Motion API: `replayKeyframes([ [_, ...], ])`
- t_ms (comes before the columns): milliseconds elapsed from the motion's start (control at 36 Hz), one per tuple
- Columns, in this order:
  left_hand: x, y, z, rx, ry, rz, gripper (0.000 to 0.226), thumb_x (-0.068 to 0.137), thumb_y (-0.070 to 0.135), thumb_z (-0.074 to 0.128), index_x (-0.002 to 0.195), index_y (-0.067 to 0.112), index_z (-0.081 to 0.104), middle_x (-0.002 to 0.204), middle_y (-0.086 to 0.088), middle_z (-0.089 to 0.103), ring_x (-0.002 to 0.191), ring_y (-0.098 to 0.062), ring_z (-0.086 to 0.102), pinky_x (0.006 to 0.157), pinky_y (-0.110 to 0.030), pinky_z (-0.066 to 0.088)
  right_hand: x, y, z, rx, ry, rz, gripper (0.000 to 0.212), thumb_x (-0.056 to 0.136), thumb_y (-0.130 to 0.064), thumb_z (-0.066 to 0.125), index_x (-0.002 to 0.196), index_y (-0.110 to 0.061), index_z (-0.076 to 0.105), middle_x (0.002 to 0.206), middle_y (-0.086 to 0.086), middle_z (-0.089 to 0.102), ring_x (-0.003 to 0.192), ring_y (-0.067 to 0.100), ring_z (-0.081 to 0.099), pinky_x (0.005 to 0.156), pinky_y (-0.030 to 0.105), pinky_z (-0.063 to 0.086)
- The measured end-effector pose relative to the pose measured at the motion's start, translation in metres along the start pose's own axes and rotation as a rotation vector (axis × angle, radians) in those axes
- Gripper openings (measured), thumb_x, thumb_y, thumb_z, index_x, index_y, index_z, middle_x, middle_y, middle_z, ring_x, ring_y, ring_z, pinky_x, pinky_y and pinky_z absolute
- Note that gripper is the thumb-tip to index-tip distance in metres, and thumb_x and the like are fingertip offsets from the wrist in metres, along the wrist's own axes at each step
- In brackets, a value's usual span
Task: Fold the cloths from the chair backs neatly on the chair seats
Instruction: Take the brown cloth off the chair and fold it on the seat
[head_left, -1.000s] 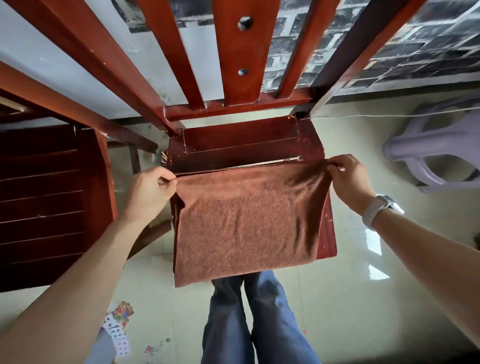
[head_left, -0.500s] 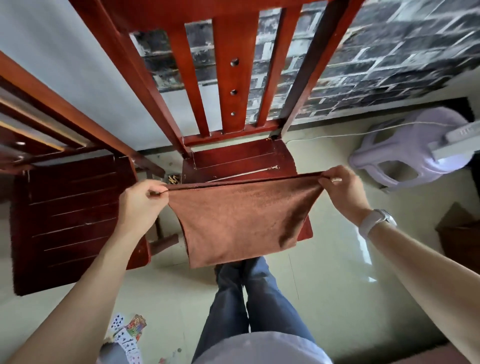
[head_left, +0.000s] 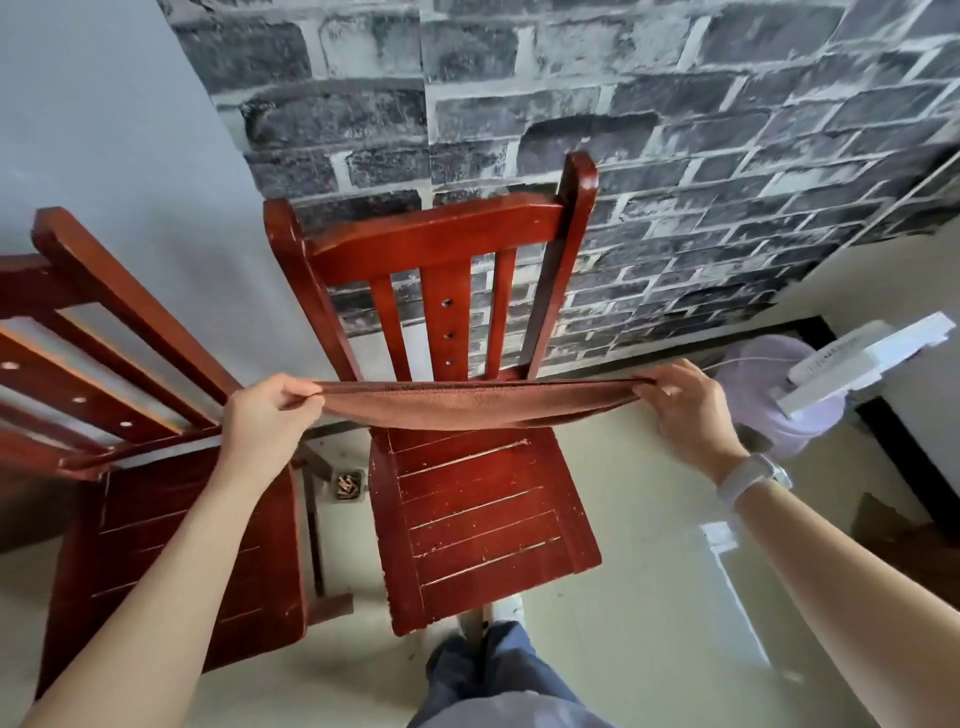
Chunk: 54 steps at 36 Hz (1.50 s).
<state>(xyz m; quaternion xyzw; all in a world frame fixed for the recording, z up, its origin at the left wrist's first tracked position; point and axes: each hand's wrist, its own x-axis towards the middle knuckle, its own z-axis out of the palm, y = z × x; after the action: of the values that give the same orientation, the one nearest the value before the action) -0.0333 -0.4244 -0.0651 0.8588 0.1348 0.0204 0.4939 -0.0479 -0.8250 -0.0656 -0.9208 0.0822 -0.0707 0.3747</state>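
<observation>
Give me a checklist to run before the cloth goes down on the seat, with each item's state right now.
1. Left hand grips one end of the cloth: ok.
2. Right hand grips the other end: ok.
3. Cloth stretched level between the hands: ok, slight sag.
4. Seat below bare of other things: ok.
5. Cloth edges lined up: cannot tell, seen edge-on.
6. Cloth off the chair back: ok.

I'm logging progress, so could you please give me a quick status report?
Left hand and right hand each pinch an end of the brown cloth. Cloth stretched above chair seat, not touching. Seat bare.
</observation>
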Motion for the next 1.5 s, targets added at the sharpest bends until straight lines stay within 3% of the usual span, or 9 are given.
replayKeyframes([
  [278,0.007,0.056,-0.022,-0.046,-0.027,0.119,0.036,0.075,-0.009,0.066,0.073,0.025,0.055,0.078,0.005,0.065,0.080,-0.014,0.063,0.087,-0.031,0.047,0.027,-0.037,-0.048,-0.055,0.021,-0.136,0.011,0.080,0.000,0.066,0.090,-0.003,0.070,0.082,0.004,0.057,0.068,0.007,0.053,0.067,-0.001,0.037],
  [417,0.005,0.059,-0.028,0.358,-0.166,0.213,0.032,0.076,-0.002,0.067,0.070,0.029,0.059,0.074,0.004,0.067,0.079,-0.019,0.064,0.082,-0.031,0.049,0.032,-0.039,-0.059,-0.282,-0.264,-0.154,0.004,0.080,0.000,0.065,0.083,0.003,0.066,0.082,0.010,0.058,0.074,0.024,0.053,0.073,0.035,0.046],
  [556,0.000,0.067,-0.022,0.363,-0.010,0.257,0.019,0.078,-0.004,0.065,0.089,0.010,0.072,0.086,-0.008,0.070,0.079,-0.019,0.060,0.081,-0.029,0.046,0.031,-0.038,-0.052,-0.212,-0.064,-0.186,0.001,0.078,0.002,0.065,0.079,0.002,0.065,0.076,0.007,0.053,0.071,0.024,0.049,0.066,0.020,0.031],
  [694,-0.001,0.070,-0.024,0.393,0.069,0.282,0.017,0.081,0.000,0.063,0.089,0.011,0.073,0.085,-0.004,0.065,0.077,-0.019,0.053,0.075,-0.028,0.041,0.040,-0.040,-0.053,-0.202,-0.019,-0.160,0.004,0.079,-0.004,0.067,0.082,-0.003,0.068,0.077,0.004,0.053,0.070,0.024,0.050,0.069,0.030,0.040],
  [806,0.001,0.071,-0.022,0.435,-0.013,0.257,0.015,0.082,0.002,0.062,0.085,0.014,0.071,0.084,0.000,0.062,0.072,-0.014,0.052,0.072,-0.025,0.038,0.047,-0.044,-0.054,-0.209,-0.140,-0.120,0.007,0.079,-0.006,0.067,0.085,-0.004,0.069,0.078,0.000,0.054,0.075,0.022,0.053,0.073,0.030,0.043],
  [1083,0.007,0.072,-0.011,0.340,-0.026,0.098,0.014,0.091,0.007,0.050,0.090,0.018,0.058,0.057,0.003,0.057,0.048,-0.005,0.054,0.060,-0.025,0.036,0.055,-0.044,-0.047,-0.124,0.020,-0.146,0.010,0.080,-0.002,0.066,0.089,0.002,0.068,0.091,0.012,0.059,0.073,0.022,0.052,0.071,0.025,0.038],
  [1194,0.023,0.070,-0.010,0.262,0.001,0.091,0.014,0.092,0.008,0.048,0.092,0.018,0.057,0.069,-0.002,0.064,0.045,-0.005,0.058,0.060,-0.027,0.046,0.068,-0.049,-0.041,0.029,-0.039,-0.007,0.007,0.085,-0.001,0.058,0.089,-0.006,0.061,0.077,0.004,0.059,0.052,0.005,0.062,0.047,0.009,0.041],
  [1278,0.033,0.070,-0.008,0.155,-0.015,0.080,0.014,0.092,0.005,0.046,0.092,0.017,0.054,0.083,-0.003,0.061,0.045,-0.011,0.059,0.046,-0.022,0.046,0.077,-0.049,-0.034,0.211,-0.079,0.089,0.006,0.090,0.001,0.048,0.092,-0.002,0.052,0.070,0.012,0.060,0.041,0.005,0.060,0.040,0.016,0.049],
  [1500,0.043,0.058,-0.013,0.126,-0.052,0.036,0.017,0.089,0.000,0.051,0.094,0.013,0.061,0.064,-0.006,0.062,0.039,-0.003,0.053,0.043,-0.011,0.043,0.094,-0.043,-0.026,0.276,-0.138,0.119,0.017,0.089,0.001,0.050,0.081,-0.013,0.055,0.068,0.015,0.059,0.040,0.014,0.061,0.046,0.031,0.057],
])
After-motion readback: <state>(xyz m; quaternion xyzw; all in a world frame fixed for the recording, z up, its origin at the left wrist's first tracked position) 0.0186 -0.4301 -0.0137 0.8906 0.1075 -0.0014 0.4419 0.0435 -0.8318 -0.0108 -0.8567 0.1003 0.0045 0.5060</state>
